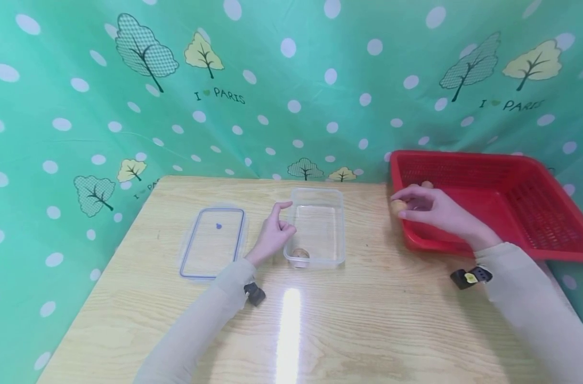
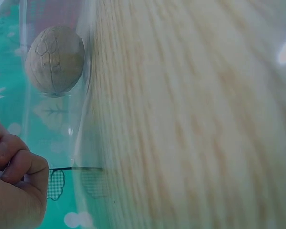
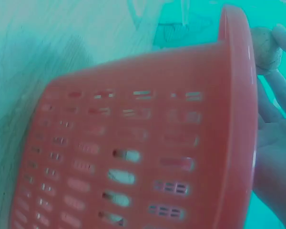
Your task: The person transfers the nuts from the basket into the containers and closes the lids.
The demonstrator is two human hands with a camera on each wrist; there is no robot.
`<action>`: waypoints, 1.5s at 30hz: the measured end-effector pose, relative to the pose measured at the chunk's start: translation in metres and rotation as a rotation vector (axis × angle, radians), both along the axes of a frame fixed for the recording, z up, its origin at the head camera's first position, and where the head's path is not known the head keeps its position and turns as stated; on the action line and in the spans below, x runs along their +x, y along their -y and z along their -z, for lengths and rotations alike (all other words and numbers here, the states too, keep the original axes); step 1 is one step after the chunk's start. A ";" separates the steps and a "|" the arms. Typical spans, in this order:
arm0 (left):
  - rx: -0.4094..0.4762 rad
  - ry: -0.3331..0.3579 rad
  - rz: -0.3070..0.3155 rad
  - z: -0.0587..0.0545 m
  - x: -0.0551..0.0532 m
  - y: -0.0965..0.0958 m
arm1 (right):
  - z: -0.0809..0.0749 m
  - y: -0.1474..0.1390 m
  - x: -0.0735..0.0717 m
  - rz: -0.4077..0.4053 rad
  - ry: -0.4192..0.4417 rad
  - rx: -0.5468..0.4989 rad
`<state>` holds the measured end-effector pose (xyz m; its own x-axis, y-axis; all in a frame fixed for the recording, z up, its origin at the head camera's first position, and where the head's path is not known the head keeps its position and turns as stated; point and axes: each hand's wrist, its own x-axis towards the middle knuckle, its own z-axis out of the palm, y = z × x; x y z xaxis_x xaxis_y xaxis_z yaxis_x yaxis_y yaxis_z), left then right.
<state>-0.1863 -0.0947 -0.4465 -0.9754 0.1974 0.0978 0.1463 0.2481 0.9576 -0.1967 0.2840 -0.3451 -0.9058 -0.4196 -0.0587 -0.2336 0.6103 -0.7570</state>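
Observation:
A walnut [image 1: 398,207] is pinched between the thumb and fingers of my right hand [image 1: 437,212], above the left rim of the red basket [image 1: 469,246]. In the right wrist view, the same walnut [image 3: 266,50] shows just past the basket's edge. My left hand [image 1: 270,237] is at the left side of a clear plastic container [image 1: 340,229], its index finger and thumb apart near the rim; whether they touch it is unclear. Its other fingers [image 2: 26,164] look loosely curled in the left wrist view. Another walnut [image 1: 300,254] lies in the container's near left corner.
Left of the container lies a clear lid [image 1: 213,242] with a blue seal. More walnuts [image 1: 427,184] sit at the basket's far left, partly hidden by my right hand. A green patterned cloth [image 1: 291,96] hangs behind the wooden table [image 1: 368,320].

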 end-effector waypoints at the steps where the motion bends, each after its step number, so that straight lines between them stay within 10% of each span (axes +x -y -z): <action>1: -0.004 -0.002 -0.001 0.000 0.000 0.000 | 0.000 0.002 0.000 -0.009 0.004 0.004; 45: -0.053 -0.054 0.007 0.001 0.000 0.000 | 0.035 0.097 0.013 -0.240 0.035 -0.236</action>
<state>-0.1865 -0.0945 -0.4480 -0.9676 0.2102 0.1396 0.1992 0.2967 0.9340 -0.1841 0.1875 -0.3802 -0.7784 -0.6267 0.0362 -0.3208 0.3475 -0.8811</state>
